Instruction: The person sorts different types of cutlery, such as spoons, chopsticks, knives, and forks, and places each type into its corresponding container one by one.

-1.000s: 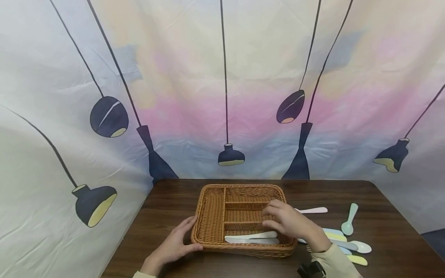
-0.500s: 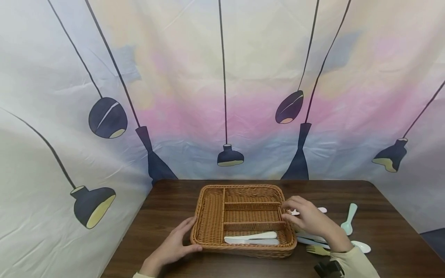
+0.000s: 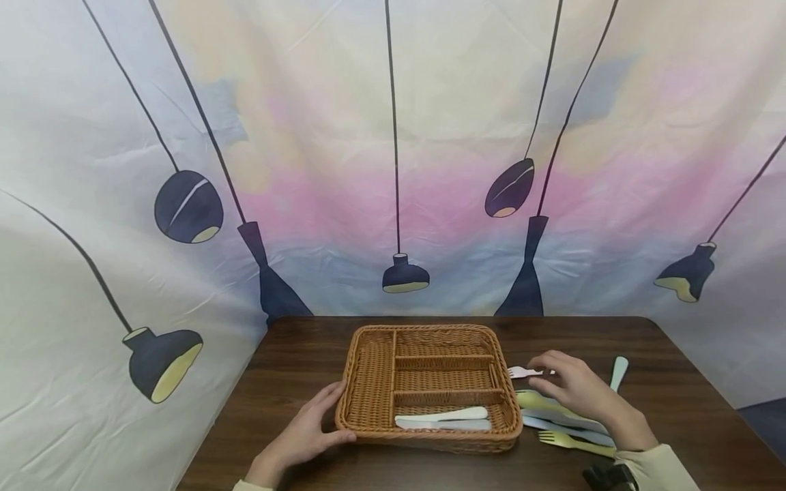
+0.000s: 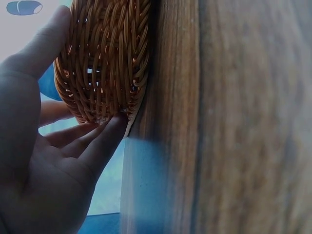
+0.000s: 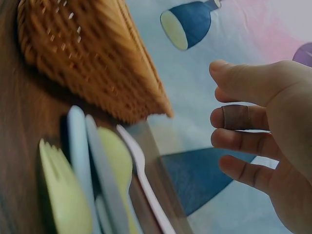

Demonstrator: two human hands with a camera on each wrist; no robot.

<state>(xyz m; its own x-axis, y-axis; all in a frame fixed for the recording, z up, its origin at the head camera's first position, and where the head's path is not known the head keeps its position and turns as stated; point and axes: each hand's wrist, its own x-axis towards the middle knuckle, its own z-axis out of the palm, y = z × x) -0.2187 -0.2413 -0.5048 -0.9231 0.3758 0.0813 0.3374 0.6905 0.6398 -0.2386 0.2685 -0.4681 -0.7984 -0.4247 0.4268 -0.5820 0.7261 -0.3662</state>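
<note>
My left hand (image 3: pixel 301 436) holds the left front corner of a brown wicker cutlery basket (image 3: pixel 370 382). In the left wrist view, the thumb and fingers of this hand (image 4: pixel 58 170) bend around the woven side (image 4: pixel 105 63). Two pale table knives (image 3: pixel 451 414) lie in the front compartment. Right of the basket, my right hand (image 3: pixel 574 385) hovers over loose cutlery with loosely bent fingers. Nothing is between the fingers of that hand (image 5: pixel 275 126) in the right wrist view. Close beneath it lies a pale pink fork (image 3: pixel 518 372).
On the dark wooden table (image 3: pixel 319 341), a yellow fork (image 3: pixel 577 443) lies nearest the front. Behind it are a light blue handle (image 3: pixel 561 425) and a yellow spoon (image 5: pixel 117 151), partly overlapped. A mint green handle (image 3: pixel 620 372) shows beyond the right hand. A printed cloth hangs behind.
My right hand has moved right, from over the basket's right side out above the cutlery. The pink and yellow forks have come into fuller view. My left hand stays at the basket's corner.
</note>
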